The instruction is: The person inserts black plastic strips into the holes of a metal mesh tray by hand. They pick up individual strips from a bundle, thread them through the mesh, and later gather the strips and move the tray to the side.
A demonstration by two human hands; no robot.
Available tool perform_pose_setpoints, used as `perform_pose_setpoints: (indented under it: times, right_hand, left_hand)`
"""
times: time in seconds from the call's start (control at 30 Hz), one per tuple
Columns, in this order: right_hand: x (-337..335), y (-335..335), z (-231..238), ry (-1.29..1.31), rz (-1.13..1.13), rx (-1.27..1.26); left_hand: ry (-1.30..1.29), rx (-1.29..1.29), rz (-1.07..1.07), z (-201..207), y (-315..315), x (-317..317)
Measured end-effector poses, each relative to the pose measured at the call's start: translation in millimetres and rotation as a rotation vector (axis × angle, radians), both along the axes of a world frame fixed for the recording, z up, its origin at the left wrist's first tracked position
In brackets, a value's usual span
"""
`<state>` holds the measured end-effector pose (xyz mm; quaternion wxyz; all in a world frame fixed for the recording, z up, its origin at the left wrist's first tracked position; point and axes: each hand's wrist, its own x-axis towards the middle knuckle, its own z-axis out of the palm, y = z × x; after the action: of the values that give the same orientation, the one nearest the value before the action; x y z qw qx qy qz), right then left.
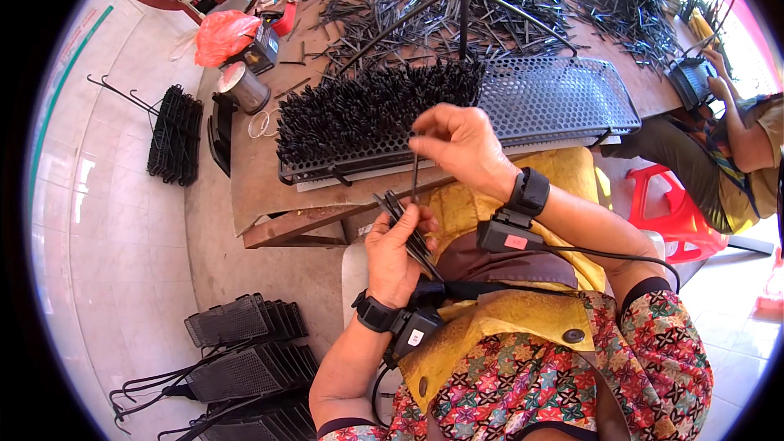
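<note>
My left hand point(394, 247) is closed round a bunch of thin black rods point(417, 246) in front of the table edge. Above it, my right hand point(460, 147) pinches the top of a single black rod point(414, 175), whose lower end reaches down to the left hand's fingers. Just beyond my hands lies a long black perforated metal rack point(563, 98). Its left part is packed with upright black rods point(367, 110), standing close together, while bare holes show on its right part. A black stand post point(465, 8) with slanting arms rises behind the rack.
Loose black rods point(506, 20) are heaped over the table point(269, 155). A metal can point(243, 87) and a red plastic bag point(226, 36) sit at its left. Stacked black racks point(249, 367) stand on the floor. At right, a co-worker's hands point(719, 73) hold a black rack near a red stool point(674, 204).
</note>
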<state>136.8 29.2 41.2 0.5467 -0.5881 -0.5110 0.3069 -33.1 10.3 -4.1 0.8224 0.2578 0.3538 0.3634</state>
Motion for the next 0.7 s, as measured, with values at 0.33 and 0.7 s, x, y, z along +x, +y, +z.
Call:
perform_pose_setpoints:
  times: [0.33,0.7]
  right_hand:
    - [-1.5,33.9,-6.6,-0.61,-0.122,0.7]
    - [-6.9,35.8,-1.3,-1.196,0.108,0.434]
  left_hand:
    - [-0.066,-0.053,0.023,-4.3,1.8,-1.2]
    - [0.007,-0.044,0.049,-0.3,3.4,-0.3]
